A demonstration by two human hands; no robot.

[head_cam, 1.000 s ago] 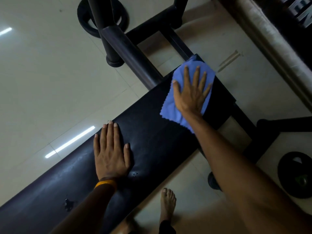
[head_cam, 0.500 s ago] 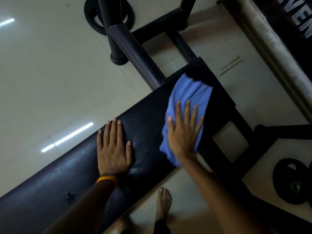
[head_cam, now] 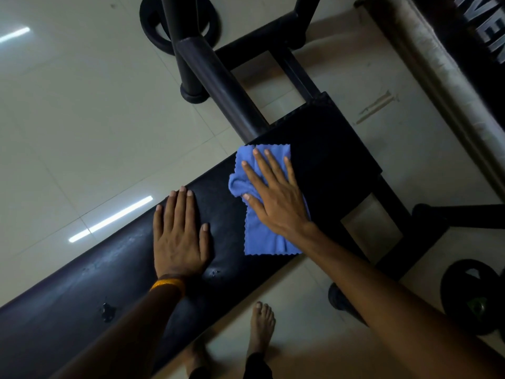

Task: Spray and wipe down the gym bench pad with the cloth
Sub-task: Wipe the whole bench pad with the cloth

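Flat and splayed, the right hand [head_cam: 276, 198] presses the blue cloth [head_cam: 262, 236] onto the black bench pad [head_cam: 82, 291]; the left hand [head_cam: 179, 236] lies open beside it, gripping nothing. Cloth overhangs the pad's near edge. Letters "WEN" [head_cam: 483, 31] show top right. Pale floor [head_cam: 82, 119] lies open beyond.

Only one piece of lettering [head_cam: 489, 28] showed, pale raised capitals on a dark surface in the upper right corner of the view. The letters "MEN" or "WEN" could be made out, cut off by the frame edge, so the full word stayed unreadable.
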